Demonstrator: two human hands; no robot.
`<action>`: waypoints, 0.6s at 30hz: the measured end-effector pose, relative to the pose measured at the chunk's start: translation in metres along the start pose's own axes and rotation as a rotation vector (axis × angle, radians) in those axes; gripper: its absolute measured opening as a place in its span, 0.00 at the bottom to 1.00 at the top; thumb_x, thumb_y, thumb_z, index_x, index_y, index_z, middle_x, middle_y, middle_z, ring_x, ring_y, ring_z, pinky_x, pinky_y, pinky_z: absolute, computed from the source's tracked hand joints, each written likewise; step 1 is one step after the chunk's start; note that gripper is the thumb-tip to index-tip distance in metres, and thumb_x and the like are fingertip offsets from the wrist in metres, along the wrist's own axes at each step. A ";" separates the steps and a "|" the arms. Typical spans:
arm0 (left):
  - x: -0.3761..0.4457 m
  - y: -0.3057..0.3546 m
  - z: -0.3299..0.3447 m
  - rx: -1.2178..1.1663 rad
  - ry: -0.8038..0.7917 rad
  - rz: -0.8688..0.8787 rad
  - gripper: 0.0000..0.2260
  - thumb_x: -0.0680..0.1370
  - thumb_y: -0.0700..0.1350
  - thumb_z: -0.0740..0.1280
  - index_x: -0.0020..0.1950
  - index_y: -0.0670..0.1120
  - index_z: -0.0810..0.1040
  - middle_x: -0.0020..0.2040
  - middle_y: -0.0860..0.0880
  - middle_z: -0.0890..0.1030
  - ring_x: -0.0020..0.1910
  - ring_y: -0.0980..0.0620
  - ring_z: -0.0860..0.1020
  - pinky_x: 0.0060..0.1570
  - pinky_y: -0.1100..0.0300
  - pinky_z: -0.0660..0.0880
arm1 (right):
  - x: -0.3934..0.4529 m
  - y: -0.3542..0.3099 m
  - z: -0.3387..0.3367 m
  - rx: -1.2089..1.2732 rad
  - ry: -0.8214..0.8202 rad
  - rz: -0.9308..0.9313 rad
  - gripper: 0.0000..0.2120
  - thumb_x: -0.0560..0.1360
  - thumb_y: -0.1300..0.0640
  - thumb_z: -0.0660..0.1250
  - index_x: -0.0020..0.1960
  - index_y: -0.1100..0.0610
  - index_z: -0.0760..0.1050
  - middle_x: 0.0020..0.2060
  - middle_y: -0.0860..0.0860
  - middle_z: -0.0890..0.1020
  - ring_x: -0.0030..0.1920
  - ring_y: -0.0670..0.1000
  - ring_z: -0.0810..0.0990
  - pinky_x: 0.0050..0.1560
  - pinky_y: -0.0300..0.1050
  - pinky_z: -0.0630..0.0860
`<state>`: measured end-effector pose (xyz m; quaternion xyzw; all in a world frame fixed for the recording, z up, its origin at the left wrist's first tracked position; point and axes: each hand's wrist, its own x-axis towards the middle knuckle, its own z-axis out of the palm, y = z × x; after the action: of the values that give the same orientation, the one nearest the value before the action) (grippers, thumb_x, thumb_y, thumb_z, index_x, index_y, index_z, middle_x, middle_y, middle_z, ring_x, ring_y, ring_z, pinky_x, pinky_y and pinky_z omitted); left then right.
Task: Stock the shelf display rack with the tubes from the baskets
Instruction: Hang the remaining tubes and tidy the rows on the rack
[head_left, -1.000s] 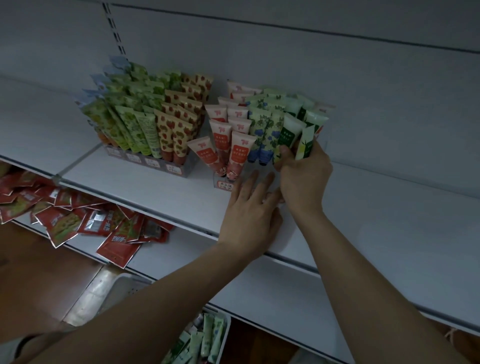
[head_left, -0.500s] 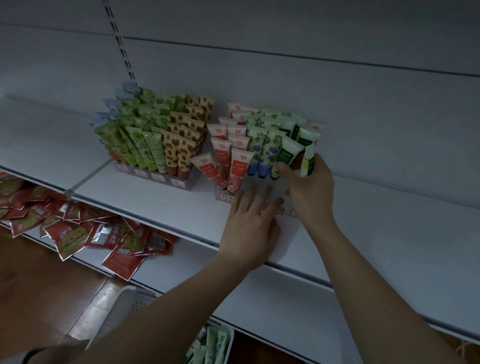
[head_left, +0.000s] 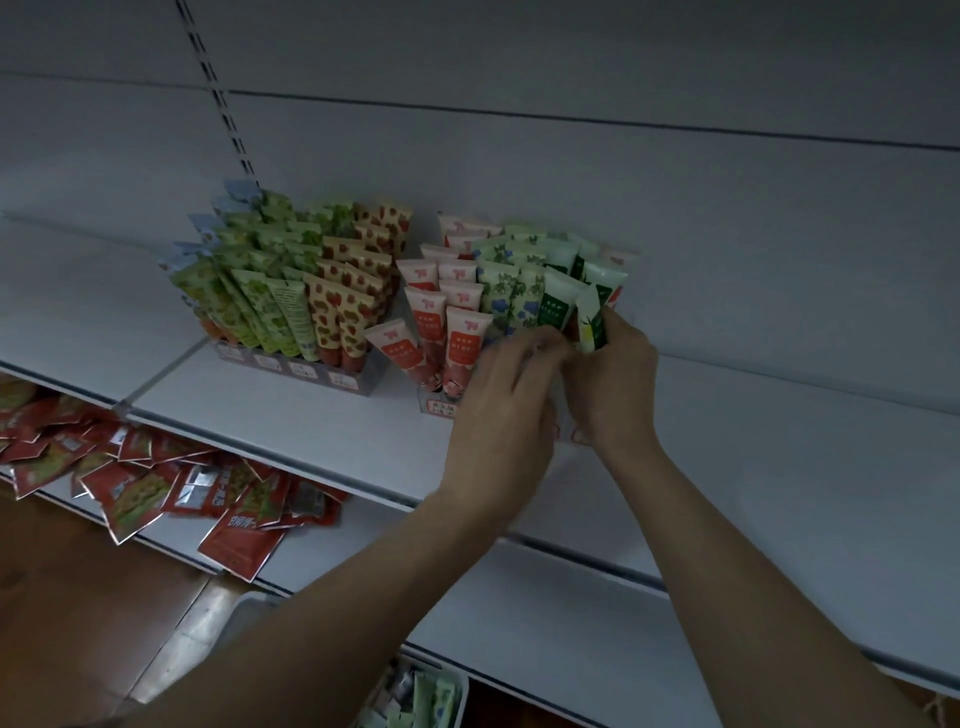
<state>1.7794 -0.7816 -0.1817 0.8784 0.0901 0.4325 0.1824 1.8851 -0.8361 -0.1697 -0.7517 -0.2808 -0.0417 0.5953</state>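
Rack (head_left: 437, 408) front — behind blurred hands

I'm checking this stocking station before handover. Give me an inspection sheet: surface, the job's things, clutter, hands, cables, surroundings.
Surface: white shelf, bare to the right of the racks.
Job's things: two racks of tubes side by side, left rack and right rack; a pale green tube is at the right rack's front right corner; a basket with more tubes sits below.
Clutter: red sachets heaped loosely on the lower shelf.
Hands: right hand grips the pale green tube; left hand is at the right rack's front, fingers blurred.
Cables: nothing seen.
Surroundings: white back panel, brown floor, dim light.
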 end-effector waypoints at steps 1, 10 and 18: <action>0.018 0.006 -0.004 0.000 0.052 0.014 0.18 0.72 0.32 0.58 0.58 0.37 0.79 0.59 0.39 0.77 0.59 0.42 0.74 0.59 0.53 0.72 | 0.000 -0.001 -0.002 0.001 0.002 -0.005 0.08 0.74 0.65 0.68 0.39 0.57 0.74 0.29 0.42 0.75 0.28 0.32 0.73 0.29 0.27 0.65; 0.121 -0.018 -0.032 0.253 -0.552 0.145 0.12 0.79 0.44 0.66 0.63 0.45 0.78 0.58 0.46 0.79 0.58 0.45 0.74 0.50 0.56 0.66 | 0.004 0.007 -0.002 0.109 -0.063 0.086 0.06 0.74 0.59 0.73 0.46 0.62 0.80 0.37 0.52 0.81 0.30 0.37 0.73 0.30 0.29 0.68; 0.131 -0.024 -0.032 0.232 -0.531 0.219 0.09 0.75 0.45 0.71 0.53 0.43 0.81 0.53 0.46 0.78 0.51 0.47 0.76 0.42 0.60 0.61 | -0.002 -0.004 -0.015 0.214 -0.090 0.174 0.09 0.78 0.59 0.66 0.39 0.54 0.70 0.31 0.46 0.74 0.28 0.37 0.69 0.28 0.30 0.64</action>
<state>1.8337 -0.7105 -0.0785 0.9801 -0.0072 0.1917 0.0504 1.8857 -0.8497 -0.1633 -0.7064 -0.2439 0.0741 0.6603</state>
